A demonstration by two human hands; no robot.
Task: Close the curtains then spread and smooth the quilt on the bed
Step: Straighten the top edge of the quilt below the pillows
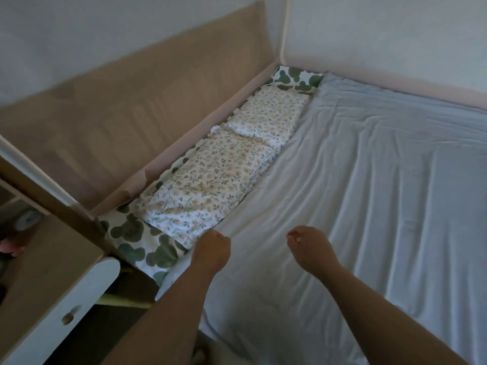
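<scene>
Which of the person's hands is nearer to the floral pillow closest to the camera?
Left. The left hand sits at the near corner of the floral pillow, by the quilt edge; the right hand is farther right, over the quilt.

dim, bluish cast, blurred, warped edges

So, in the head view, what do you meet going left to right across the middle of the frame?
Wooden cabinet → beige headboard panel → bear-print sheet → floral pillows → pale blue quilt.
</scene>
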